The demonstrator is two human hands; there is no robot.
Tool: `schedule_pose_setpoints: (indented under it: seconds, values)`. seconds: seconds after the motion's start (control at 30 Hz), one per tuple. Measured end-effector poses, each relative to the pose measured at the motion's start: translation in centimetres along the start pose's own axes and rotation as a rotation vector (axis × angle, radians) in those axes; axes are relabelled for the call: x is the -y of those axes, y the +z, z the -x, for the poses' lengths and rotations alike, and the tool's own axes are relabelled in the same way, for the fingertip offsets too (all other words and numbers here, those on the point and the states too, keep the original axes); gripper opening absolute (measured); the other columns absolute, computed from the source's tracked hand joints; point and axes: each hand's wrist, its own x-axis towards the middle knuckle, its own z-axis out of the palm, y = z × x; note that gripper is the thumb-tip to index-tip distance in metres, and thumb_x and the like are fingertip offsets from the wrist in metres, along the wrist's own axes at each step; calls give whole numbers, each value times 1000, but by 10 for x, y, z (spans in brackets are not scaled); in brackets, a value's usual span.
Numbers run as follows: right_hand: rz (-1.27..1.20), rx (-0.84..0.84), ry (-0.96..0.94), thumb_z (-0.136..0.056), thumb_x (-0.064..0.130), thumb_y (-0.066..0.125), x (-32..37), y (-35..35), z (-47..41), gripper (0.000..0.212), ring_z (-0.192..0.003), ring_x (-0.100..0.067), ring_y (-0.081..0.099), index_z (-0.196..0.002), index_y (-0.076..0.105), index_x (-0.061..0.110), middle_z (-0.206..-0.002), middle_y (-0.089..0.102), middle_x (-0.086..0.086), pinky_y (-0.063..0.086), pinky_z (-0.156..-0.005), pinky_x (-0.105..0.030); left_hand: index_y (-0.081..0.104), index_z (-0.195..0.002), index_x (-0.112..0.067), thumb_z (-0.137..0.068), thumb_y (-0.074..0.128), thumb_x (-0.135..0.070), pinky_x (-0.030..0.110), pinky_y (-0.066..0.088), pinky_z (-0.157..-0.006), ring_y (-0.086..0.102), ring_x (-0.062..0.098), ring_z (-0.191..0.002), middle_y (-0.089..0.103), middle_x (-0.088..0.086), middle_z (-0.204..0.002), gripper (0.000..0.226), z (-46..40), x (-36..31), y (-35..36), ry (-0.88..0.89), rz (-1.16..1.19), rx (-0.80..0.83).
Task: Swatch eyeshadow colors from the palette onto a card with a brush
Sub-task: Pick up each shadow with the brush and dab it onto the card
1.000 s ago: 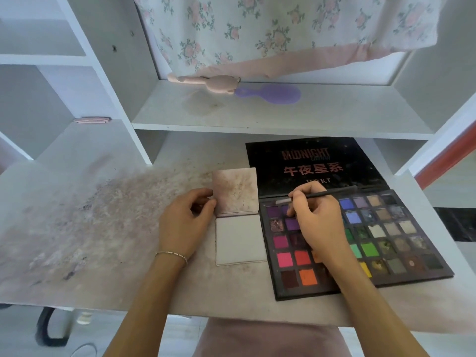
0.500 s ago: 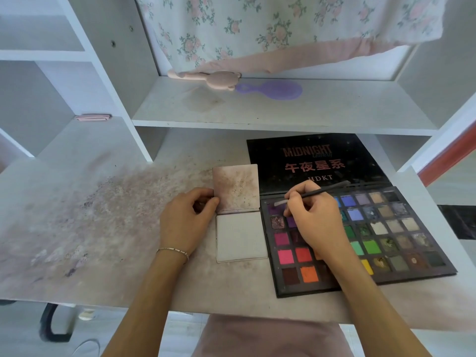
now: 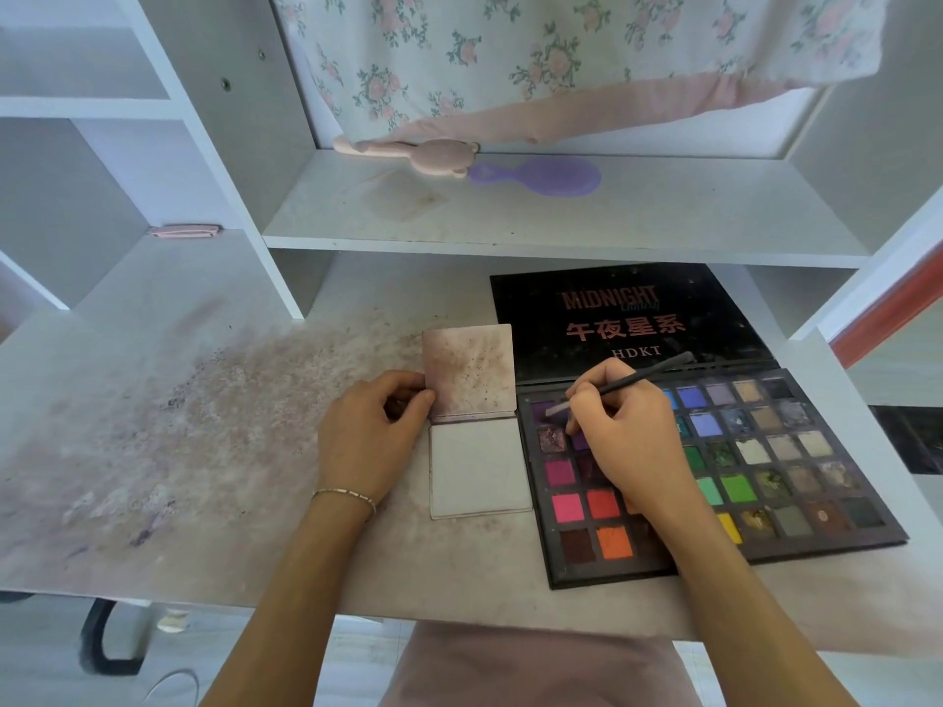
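Observation:
An open black eyeshadow palette [image 3: 765, 466] with many coloured pans lies on the desk at the right, its lid flat behind it. My right hand [image 3: 620, 436] grips a thin dark brush [image 3: 633, 378] over the purple pans at the palette's upper left; the brush's pale end points left. Left of the palette lies a small folded card [image 3: 477, 464], its white lower leaf flat and its stained pink upper leaf [image 3: 469, 369] raised. My left hand [image 3: 367, 441] pinches the upper leaf's left edge.
The desk top [image 3: 204, 426] is smeared with purple-pink powder on the left. A shelf above holds a pink brush [image 3: 408, 153] and a purple comb [image 3: 541, 177]. Floral cloth [image 3: 510, 53] hangs behind. White shelf uprights stand at left and right.
My right hand with the brush has stayed over the purple pans, shifting only slightly. My left hand keeps its hold on the card.

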Motion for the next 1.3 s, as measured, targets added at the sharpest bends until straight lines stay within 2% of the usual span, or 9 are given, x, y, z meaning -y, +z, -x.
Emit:
schedule_pose_setpoints:
  seconds: [0.13,0.3,0.43,0.6,0.73,0.9,1.03,1.17,1.3]
  values:
    - [-31,-10,-6,-87,10,47,3,0,1,21,-47,1,52,-69,51,21,-55,63,18,35,-40,-8,68,-85,-27,-81,63,-22,27,45,-70,56,6,-72,61,-17,-73,8,0,1,0,3,0,5]
    - [-14,-10,10,-85,11,49,2,0,1,19,-44,-9,47,-67,52,18,-56,61,-11,35,-38,-14,68,-83,-28,-81,64,-22,25,44,-67,54,0,-69,59,-20,-70,8,0,1,1,1,20,-4]
    - [-12,-16,-5,-86,11,47,4,0,1,20,-51,-8,54,-69,50,21,-56,63,12,38,-41,-11,68,-85,-28,-81,63,-23,27,45,-68,56,4,-71,61,-18,-72,8,-1,2,0,8,16,3]
    - [3,0,-5,-85,12,48,1,0,0,18,-47,-16,49,-68,52,17,-56,60,-11,36,-40,-17,68,-85,-28,-81,63,-23,24,44,-67,54,1,-71,60,-20,-72,8,-1,3,1,3,13,2]
    - [-13,-37,-13,-87,10,48,2,0,0,23,-46,-3,48,-69,51,23,-50,58,5,36,-40,-11,67,-84,-30,-81,63,-24,26,44,-68,56,5,-72,61,-17,-73,8,-1,3,1,-3,4,5]
    - [-107,-110,-20,-88,8,47,8,0,2,23,-56,-10,57,-71,52,24,-54,59,1,46,-52,-20,66,-85,-32,-81,63,-26,28,46,-72,58,10,-76,67,-7,-81,9,-2,3,3,-26,-6,16]
    - [-264,-33,-41,-88,6,47,22,8,8,21,-52,-7,57,-74,53,21,-54,62,2,46,-48,-18,68,-86,-29,-80,63,-25,28,47,-70,59,9,-75,67,-8,-79,9,-2,4,2,-17,18,10]
    - [-366,134,-16,-88,5,51,34,30,14,15,-56,-3,60,-77,54,15,-57,64,3,46,-55,-13,68,-88,-30,-81,62,-26,26,45,-69,58,9,-76,67,-7,-82,10,-3,5,2,-16,-2,22]
    - [-245,197,-22,-85,9,57,36,44,13,10,-66,-9,64,-76,57,14,-62,67,3,50,-67,-29,69,-89,-29,-81,62,-27,29,48,-71,59,9,-78,68,-10,-81,10,-3,5,2,-20,7,24]
